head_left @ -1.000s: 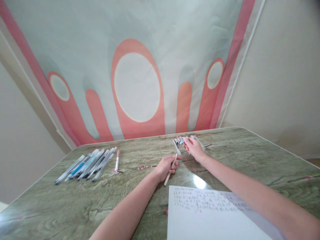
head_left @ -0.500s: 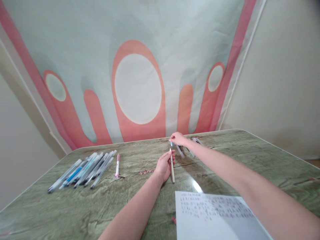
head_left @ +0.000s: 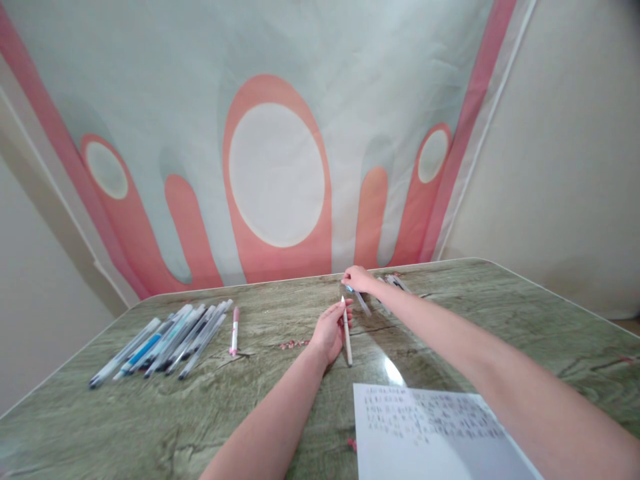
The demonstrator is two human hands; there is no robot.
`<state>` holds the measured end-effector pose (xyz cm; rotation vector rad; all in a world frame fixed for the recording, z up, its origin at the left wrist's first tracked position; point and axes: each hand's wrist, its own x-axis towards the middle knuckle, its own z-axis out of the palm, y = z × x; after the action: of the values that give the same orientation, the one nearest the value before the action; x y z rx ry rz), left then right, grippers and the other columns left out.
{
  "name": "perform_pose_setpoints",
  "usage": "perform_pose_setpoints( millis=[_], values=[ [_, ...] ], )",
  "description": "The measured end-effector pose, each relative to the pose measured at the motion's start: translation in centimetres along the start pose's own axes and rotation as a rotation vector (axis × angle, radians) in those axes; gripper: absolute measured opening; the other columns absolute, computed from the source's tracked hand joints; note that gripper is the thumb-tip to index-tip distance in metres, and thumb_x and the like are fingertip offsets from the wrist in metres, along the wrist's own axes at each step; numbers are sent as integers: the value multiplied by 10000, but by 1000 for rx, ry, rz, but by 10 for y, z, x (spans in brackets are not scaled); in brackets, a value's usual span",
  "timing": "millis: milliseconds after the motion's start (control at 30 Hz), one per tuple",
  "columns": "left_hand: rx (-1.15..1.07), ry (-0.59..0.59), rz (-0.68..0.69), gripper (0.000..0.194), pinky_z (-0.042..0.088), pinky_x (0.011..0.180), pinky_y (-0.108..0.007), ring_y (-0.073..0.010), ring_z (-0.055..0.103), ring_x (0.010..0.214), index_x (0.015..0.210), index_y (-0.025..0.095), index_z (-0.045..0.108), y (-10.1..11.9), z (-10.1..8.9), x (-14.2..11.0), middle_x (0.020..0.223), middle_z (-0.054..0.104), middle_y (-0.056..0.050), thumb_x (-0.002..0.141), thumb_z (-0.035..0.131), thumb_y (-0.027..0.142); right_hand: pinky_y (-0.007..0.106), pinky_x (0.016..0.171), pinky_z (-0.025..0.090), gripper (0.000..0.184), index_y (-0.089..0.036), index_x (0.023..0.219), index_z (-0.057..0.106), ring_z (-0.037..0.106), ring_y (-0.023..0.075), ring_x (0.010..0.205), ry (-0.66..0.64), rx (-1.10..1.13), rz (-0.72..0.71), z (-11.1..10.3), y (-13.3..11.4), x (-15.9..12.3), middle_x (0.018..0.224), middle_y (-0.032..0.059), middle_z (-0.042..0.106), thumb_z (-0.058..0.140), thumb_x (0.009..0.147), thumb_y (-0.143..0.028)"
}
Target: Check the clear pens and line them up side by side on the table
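In my left hand (head_left: 331,331) a slim white pen (head_left: 347,337) is held between thumb and fingers, its pointed tip up and away from me. My right hand (head_left: 359,279) reaches across to the far side of the table, fingertips pinched together. A small blue piece (head_left: 349,289) shows just under those fingertips; whether they grip it I cannot make out. Close by, a clear pen (head_left: 363,304) lies on the table, its far end near the right hand.
On the left lies a row of several pens (head_left: 165,340), with a pink and white marker (head_left: 235,331) beside it. More pens (head_left: 397,283) lie beyond my right forearm. A handwritten sheet of paper (head_left: 415,453) lies in front on the wood-patterned table (head_left: 125,427). A patterned cloth (head_left: 400,80) hangs behind.
The blue piece below my right fingertips sits slightly further right and appears more tilted. My left hand keeps the white pen in nearly the same place. The view has shifted slightly.
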<state>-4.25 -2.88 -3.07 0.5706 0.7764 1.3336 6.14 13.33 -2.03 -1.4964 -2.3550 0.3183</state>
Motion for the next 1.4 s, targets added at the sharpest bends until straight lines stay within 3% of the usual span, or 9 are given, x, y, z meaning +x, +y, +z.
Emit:
perform_pose_setpoints(
  millis=[233,467,700,967,1167,1400],
  values=[
    [9,5,-7,195,404,529,-169,-53,488,553,897,106,618,0,-1,0,662,551,-16,739,571,210,222,660,407,152,-202,798,691,606,169,778,-38,33,-86,-13,5,-2,828,40,689,572,709,-236],
    [2,10,-22,193,401,525,-168,-52,487,539,894,109,613,1,1,-1,645,548,-14,741,573,219,215,756,424,287,-216,960,665,603,158,850,-150,132,-219,-24,17,-5,957,11,674,595,683,-194],
    [0,-10,-35,188,401,534,-169,-54,491,547,901,105,612,2,1,0,643,550,-17,752,553,203,246,793,428,389,-189,1054,623,599,182,910,-198,160,-249,-18,27,-10,1016,40,657,629,669,-241],
    [-3,-13,-36,199,405,533,-172,-56,492,542,901,109,608,1,0,-1,645,554,-19,745,571,227,223,753,433,368,-200,1015,645,605,179,881,-183,106,-300,-13,19,-10,1001,29,663,623,651,-246],
    [0,-8,-33,186,403,527,-172,-58,492,543,887,100,613,1,1,0,645,554,-26,756,558,219,237,811,395,372,-209,948,678,562,218,959,-140,4,-325,-16,10,-10,1011,45,658,615,583,-184],
    [-9,-9,-32,184,403,528,-173,-59,490,544,897,99,606,1,2,0,642,550,-26,762,545,207,252,781,387,294,-248,796,707,569,231,920,-136,-39,-313,-18,2,-15,899,37,686,611,539,-139]
  ],
)
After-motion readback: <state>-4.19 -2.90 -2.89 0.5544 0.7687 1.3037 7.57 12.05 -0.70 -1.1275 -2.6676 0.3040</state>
